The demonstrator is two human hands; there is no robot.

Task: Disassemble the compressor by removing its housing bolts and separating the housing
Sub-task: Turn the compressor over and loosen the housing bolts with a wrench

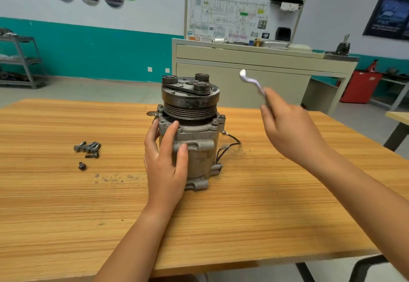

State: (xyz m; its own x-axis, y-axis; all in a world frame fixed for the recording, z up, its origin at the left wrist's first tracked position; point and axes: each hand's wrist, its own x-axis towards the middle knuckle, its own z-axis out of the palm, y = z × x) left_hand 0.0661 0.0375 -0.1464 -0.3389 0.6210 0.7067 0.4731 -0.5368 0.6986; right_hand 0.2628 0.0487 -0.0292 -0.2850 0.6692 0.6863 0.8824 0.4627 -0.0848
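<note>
Left hand (164,164) fingers (170,131) wrap the upright compressor (199,140); right hand (292,133) fingers (268,114) clench a blurred wrench (251,81).

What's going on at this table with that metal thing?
A person is taking apart a compressor that stands upright on a wooden table. The left hand holds its housing from the side to steady it. The right hand grips a wrench, raised in the air to the right of the compressor and blurred. Several loose bolts lie together on the table to the left, and a few flange bolts are in place near the top of the housing.
</note>
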